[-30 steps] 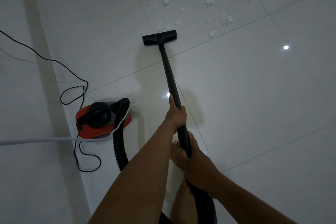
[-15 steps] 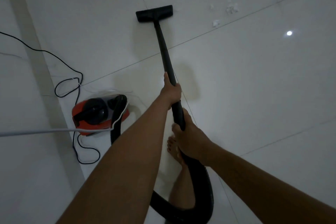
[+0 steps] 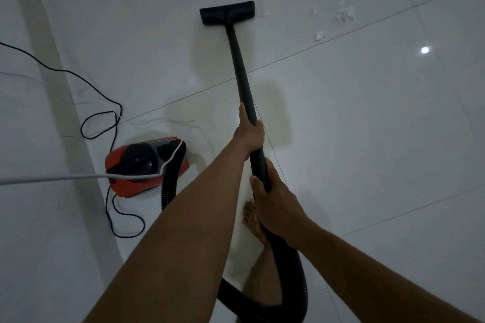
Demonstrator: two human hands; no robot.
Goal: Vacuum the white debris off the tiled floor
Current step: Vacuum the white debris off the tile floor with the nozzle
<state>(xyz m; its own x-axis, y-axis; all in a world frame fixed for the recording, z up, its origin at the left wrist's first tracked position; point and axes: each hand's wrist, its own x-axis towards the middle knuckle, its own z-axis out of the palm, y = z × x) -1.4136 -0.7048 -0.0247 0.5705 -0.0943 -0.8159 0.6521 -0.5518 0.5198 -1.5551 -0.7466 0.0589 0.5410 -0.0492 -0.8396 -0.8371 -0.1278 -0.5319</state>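
Your left hand [image 3: 249, 134] wraps round smooth black wand [image 3: 241, 68] mid-length. Your right hand [image 3: 273, 199] curls round it lower, where ribbed hose [image 3: 296, 270] begins. Flat rectangular floor head [image 3: 227, 12] sits on glossy white tile floor [image 3: 367, 126], just left of white debris [image 3: 345, 14]: fluffy torn tufts, several, scattered at top, exact count unclear. One red-and-black vacuum [image 3: 141, 165] at left, thin black cord [image 3: 105, 118] looped beside it.

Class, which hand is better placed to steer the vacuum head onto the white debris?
Probably left: the left hand grips the tube nearer the head; the right hand holds its rear end.
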